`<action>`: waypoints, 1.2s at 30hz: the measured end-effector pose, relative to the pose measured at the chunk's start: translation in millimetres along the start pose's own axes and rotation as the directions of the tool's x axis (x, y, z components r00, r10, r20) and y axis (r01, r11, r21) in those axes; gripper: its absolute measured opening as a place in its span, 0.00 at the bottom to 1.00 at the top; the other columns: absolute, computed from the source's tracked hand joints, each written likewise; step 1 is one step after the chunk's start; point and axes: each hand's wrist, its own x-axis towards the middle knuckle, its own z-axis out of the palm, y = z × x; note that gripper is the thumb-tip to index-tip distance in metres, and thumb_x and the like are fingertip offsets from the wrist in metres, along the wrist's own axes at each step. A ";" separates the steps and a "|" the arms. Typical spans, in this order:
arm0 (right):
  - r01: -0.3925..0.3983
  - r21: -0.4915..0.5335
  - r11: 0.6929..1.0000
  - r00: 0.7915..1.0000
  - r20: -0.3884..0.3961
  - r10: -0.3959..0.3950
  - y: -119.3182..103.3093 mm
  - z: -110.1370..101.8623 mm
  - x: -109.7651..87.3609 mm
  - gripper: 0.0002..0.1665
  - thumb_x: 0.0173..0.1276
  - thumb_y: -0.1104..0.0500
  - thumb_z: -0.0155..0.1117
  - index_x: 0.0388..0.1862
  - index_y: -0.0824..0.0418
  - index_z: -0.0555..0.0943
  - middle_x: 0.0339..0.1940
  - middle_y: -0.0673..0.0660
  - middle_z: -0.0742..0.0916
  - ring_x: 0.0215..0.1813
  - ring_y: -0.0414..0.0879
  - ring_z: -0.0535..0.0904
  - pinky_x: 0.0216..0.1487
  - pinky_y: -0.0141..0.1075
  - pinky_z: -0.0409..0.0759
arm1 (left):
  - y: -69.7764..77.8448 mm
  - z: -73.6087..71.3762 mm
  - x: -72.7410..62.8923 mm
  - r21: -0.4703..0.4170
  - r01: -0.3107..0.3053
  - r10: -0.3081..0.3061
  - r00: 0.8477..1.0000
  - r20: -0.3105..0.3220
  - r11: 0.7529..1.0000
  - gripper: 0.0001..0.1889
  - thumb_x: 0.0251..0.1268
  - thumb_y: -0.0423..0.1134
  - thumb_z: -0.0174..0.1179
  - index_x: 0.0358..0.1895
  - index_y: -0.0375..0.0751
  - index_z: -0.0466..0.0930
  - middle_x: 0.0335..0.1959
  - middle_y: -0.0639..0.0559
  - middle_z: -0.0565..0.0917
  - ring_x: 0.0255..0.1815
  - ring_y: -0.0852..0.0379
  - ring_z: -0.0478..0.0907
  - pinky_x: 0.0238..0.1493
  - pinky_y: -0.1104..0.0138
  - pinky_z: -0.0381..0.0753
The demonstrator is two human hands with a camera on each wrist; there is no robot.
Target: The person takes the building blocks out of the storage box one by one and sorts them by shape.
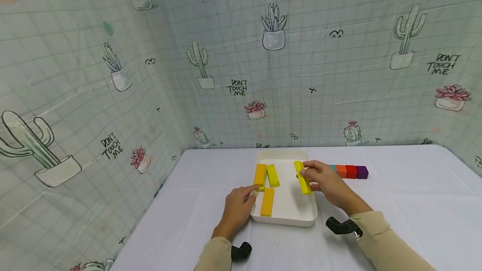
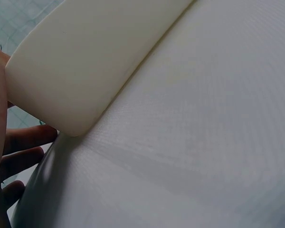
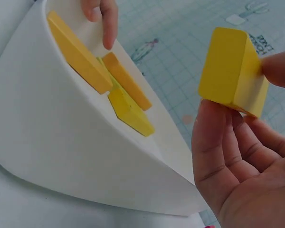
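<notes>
A yellow block (image 1: 303, 177) is pinched between the thumb and fingers of my right hand (image 1: 326, 182), raised over the right side of a white tray (image 1: 290, 216). Inside the tray lie two orange-yellow blocks, a rear one (image 1: 260, 174) and a front one (image 1: 267, 202). Another yellow block (image 1: 273, 175) lies beside the rear one, and a further yellow piece shows partly beneath it. My left hand (image 1: 237, 208) rests at the tray's left rim, index finger reaching over it near the rear orange-yellow block; whether it touches is unclear. Its loose fingers (image 2: 31, 137) show beside the tray's outer corner.
Behind my right hand a row of coloured blocks stands on the white table (image 1: 406, 195): part of a teal one, an orange one (image 1: 341, 171), a red one (image 1: 351, 172) and a purple one (image 1: 362, 172). A cactus-print cloth (image 1: 301, 66) hangs behind the table.
</notes>
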 end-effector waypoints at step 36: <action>-0.025 0.199 0.980 0.999 -0.036 0.033 10.3 -37.5 -23.3 0.38 0.77 0.54 0.57 0.79 0.65 0.57 0.74 0.68 0.67 0.53 0.44 0.80 0.53 0.38 0.81 | -0.7 1.7 -2.0 0.022 -0.002 0.002 1.000 0.006 1.000 0.18 0.74 0.43 0.52 0.62 0.53 0.82 0.53 0.52 0.84 0.55 0.51 0.76 0.63 0.47 0.70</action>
